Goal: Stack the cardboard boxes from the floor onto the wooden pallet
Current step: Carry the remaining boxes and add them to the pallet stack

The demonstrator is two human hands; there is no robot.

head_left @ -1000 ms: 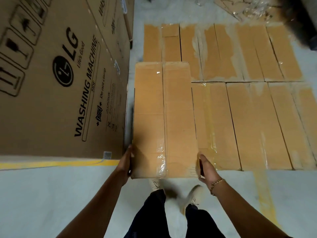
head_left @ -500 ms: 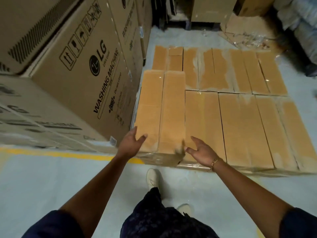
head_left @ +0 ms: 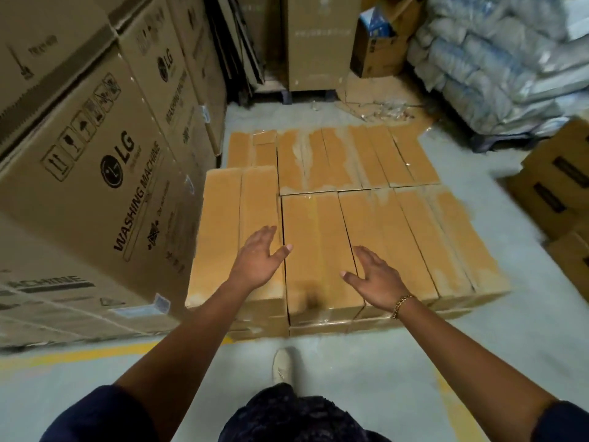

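Hovering | left hand [head_left: 258, 263] over raised box [head_left: 223, 231] | right hand [head_left: 376, 279] over lower boxes [head_left: 318, 231]

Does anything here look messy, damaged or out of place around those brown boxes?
Yes, a little. Torn flat cardboard with plastic scraps lies behind the stacked boxes. Their tops show pale, peeled patches, as if tape was ripped off. The left front box sits higher than its neighbours.

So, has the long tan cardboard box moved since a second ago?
Yes. The long tan cardboard box went down and forward onto the stacked boxes, beside the brown LG washing-machine carton, no longer gripped.
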